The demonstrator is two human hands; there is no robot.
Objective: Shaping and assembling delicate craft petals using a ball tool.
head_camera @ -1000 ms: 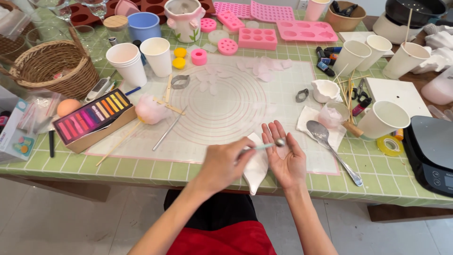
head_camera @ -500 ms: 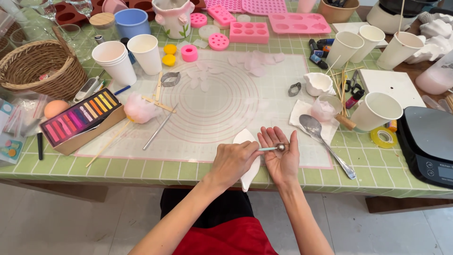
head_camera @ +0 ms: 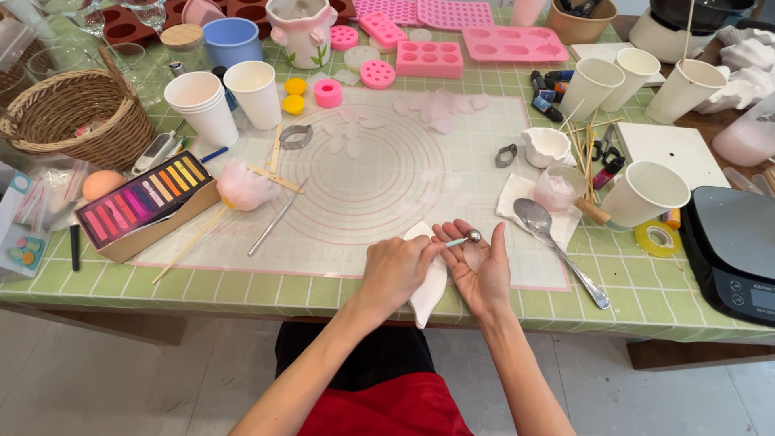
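My left hand (head_camera: 397, 273) pinches a thin ball-tipped modelling tool (head_camera: 465, 239) and presses its metal ball into my right palm. My right hand (head_camera: 483, 273) lies palm up at the near edge of the pale silicone mat (head_camera: 363, 173), and a thin translucent petal (head_camera: 473, 257) rests on the palm under the ball. A white folded sheet (head_camera: 428, 291) lies beneath both hands and hangs over the table edge.
A metal spoon (head_camera: 557, 246) lies just right of my hands on a napkin. A pink flower on a stick (head_camera: 242, 186), a pastel chalk box (head_camera: 145, 202), paper cups (head_camera: 206, 105), pink moulds (head_camera: 428, 58), a wicker basket (head_camera: 69, 121) and a black scale (head_camera: 731, 246) ring the mat.
My hands have stayed together at the mat's near edge. The ball tip has shifted slightly over my right palm.
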